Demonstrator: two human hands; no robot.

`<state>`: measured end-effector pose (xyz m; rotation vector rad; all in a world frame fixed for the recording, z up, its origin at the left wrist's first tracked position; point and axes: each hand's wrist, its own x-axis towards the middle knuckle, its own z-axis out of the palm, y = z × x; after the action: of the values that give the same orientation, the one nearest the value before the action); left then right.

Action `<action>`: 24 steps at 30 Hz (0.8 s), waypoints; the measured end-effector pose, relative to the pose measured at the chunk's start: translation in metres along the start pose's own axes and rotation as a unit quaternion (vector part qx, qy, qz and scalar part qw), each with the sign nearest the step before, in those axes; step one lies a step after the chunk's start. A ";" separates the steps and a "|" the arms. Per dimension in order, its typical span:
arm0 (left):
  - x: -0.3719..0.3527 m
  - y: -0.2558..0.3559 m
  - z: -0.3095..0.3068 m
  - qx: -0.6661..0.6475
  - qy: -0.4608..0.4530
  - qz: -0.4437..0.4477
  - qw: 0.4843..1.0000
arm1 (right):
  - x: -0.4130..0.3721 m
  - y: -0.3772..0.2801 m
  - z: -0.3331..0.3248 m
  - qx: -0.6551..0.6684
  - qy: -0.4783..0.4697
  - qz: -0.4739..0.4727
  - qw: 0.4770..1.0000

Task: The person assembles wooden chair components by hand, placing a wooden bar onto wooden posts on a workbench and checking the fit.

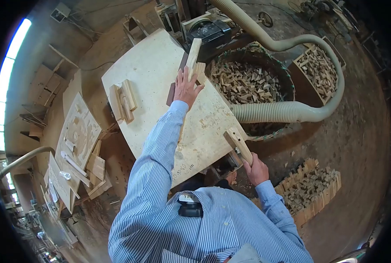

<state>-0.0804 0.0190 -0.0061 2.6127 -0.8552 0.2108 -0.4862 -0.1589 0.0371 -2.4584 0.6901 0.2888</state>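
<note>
On the pale work table (147, 61), my left hand (187, 90) lies with its fingers spread. Its fingertips are beside a light wooden piece (193, 52) and a small block (199, 71), next to a dark fence strip (171, 93). At the table's near right corner, my right hand (257, 170) is closed round the end of a light wooden bar (243, 147). A short wooden block (230, 137) lies against that bar. Several wooden pieces (123, 101) are stacked near the table's left edge.
Beyond the table stands a basket of offcuts (248, 85), crossed by a thick ribbed hose (274, 112). A box of scraps (317, 70) is farther right. Stacked blocks (311, 188) sit on the floor at the lower right. Another board (79, 131) stands left.
</note>
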 end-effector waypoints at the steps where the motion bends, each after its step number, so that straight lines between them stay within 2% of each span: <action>1: 0.008 -0.008 0.000 0.003 -0.001 0.001 1.000 | 0.008 -0.008 0.000 -0.001 0.003 0.001 1.000; 15: 0.109 -0.113 0.008 0.019 -0.009 0.002 1.000 | 0.116 -0.097 0.007 -0.025 0.017 0.002 1.000; 24: 0.145 -0.148 0.011 0.020 -0.001 0.005 1.000 | 0.153 -0.126 0.007 -0.011 0.036 -0.011 0.999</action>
<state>0.1240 0.0464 -0.0245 2.6463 -0.8725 0.2286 -0.2901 -0.1290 0.0368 -2.5057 0.6922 0.2003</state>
